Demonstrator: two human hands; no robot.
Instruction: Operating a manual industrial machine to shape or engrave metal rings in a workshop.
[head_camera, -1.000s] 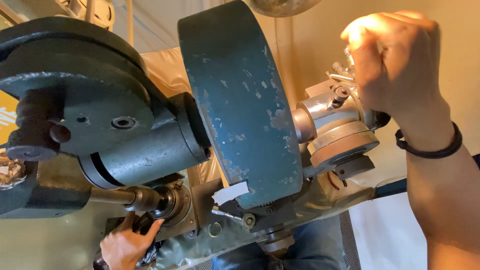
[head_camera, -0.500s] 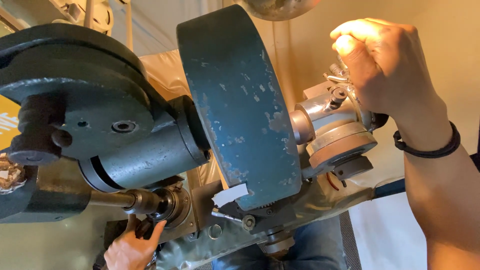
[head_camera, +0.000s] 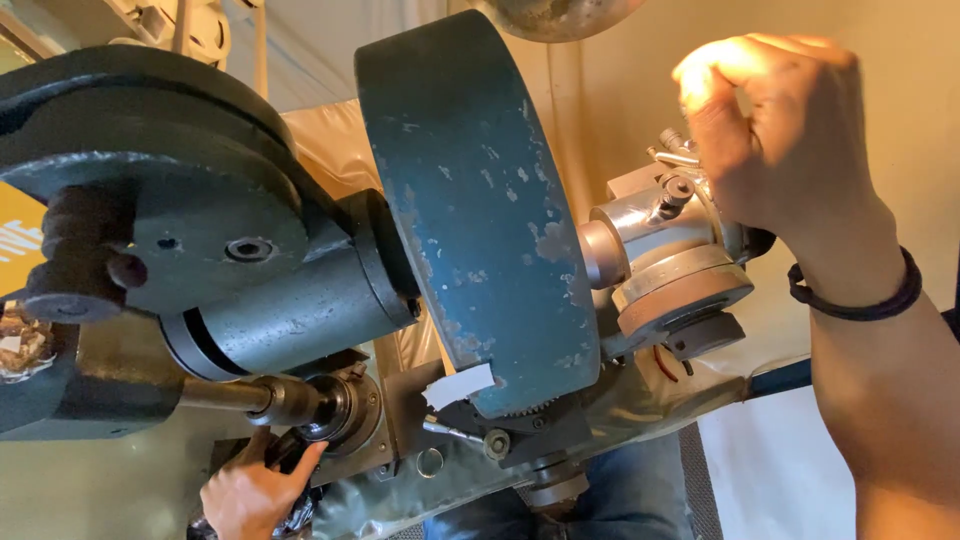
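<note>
Behind chipped teal wheel guard (head_camera: 480, 200), tight quarters: right hand (head_camera: 775, 130) fisted over silver metal fixture head (head_camera: 665, 245); left hand (head_camera: 250, 492) pinching steel crank hub (head_camera: 335, 408) below.

I see the big teal wheel guard (head_camera: 480, 210) filling mid-frame, walling my left hand (head_camera: 250, 495) at bottom left from my right hand (head_camera: 785, 135) at upper right. The dark housing (head_camera: 150, 180) crowds the left. Open room lies along the pale wall at upper right and lower right.
</note>
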